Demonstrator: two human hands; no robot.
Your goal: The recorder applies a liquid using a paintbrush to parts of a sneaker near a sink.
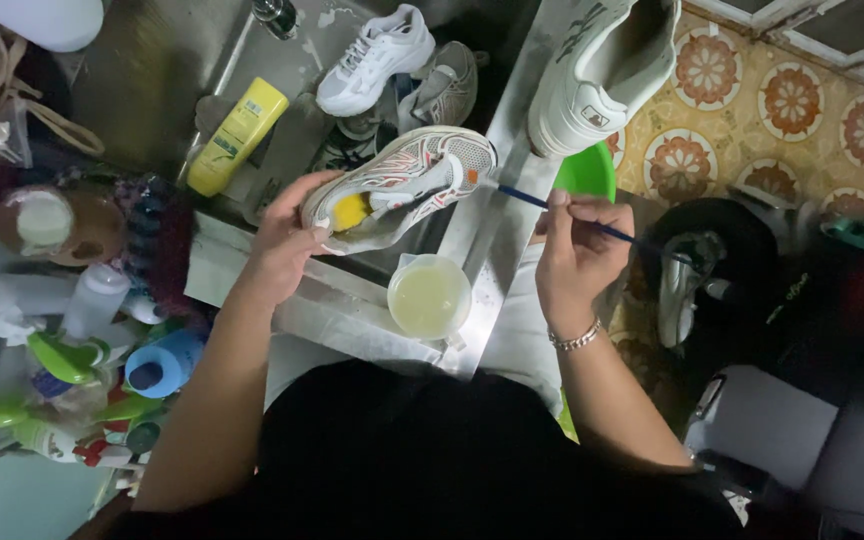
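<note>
Just below the fingers stands a small translucent plastic cup of pale yellowish liquid [429, 296] on the steel sink edge [352, 310]. The left hand [287, 240] grips a white mesh sneaker with orange-red stripes [407, 180] by its heel. The right hand [577, 250] pinches a thin blue-handled brush [562, 212], its tip at the toe. A dipping wrist could probably tip the cup, since it sits right beneath both hands.

A yellow bottle [237, 135] lies by the sink, white sneakers [377, 60] inside it, spray bottles [62, 385] at left.
</note>
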